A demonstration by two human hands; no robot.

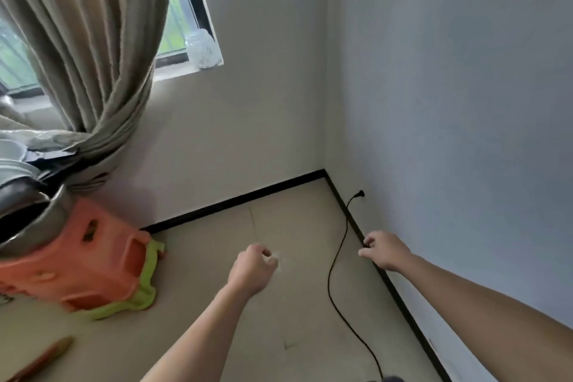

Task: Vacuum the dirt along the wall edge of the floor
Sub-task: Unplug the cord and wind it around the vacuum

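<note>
A black power cord (333, 270) is plugged into the right wall at a plug (359, 194) and snakes over the beige floor (297, 313) to a dark object (391, 379) barely showing at the bottom edge. A black baseboard (400, 298) runs along the right wall and along the far wall to the corner. My left hand (254, 267) hovers over the floor with its fingers curled in and holds nothing I can see. A small pale patch (279, 257) lies on the floor just beyond it. My right hand (384, 250) floats near the right baseboard, fingers loosely bent, empty.
An orange plastic stool (80, 260) stands at the left on a lime-green cloth (145, 285), with a dark metal pot (28, 211) on top. A tied beige curtain (93, 56) hangs by the window. A reddish stick (40, 360) lies at the bottom left.
</note>
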